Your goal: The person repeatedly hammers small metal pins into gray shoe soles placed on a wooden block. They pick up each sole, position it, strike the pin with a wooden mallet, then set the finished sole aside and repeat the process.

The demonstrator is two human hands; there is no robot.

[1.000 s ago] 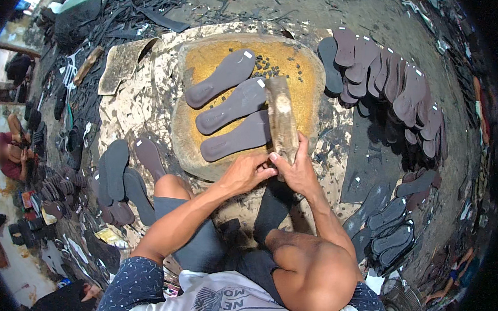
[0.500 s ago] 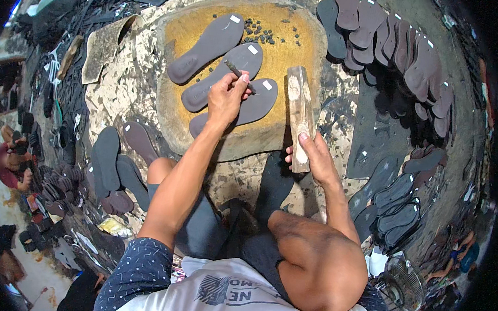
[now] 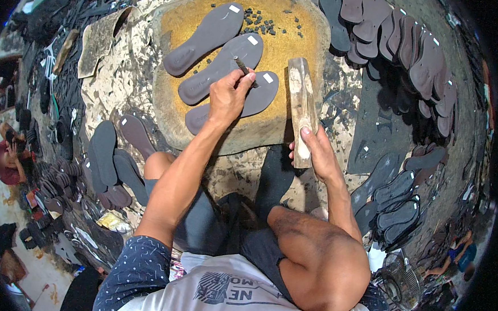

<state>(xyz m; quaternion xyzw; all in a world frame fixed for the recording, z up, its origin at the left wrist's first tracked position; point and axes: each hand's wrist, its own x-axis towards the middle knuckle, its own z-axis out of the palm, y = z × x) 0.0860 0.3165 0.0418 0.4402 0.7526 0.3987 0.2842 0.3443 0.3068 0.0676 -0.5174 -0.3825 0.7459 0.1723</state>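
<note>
Black bits litter the block beside three soles; from here I see a pile rightward. My left hand, partly hiding the nearest sole, pinches a rod above it, contact unclear; my right hand wraps the wooden bar's near end.

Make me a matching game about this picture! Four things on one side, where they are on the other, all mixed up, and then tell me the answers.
Things:
1. wooden bar
2. thin dark rod
3. small black squares
4. fan

Places:
A. scattered on the yellow-topped work block
B. low on the picture's right side
C. in the left hand
D. in the right hand

Right pairs: 1-D, 2-C, 3-A, 4-B
</note>
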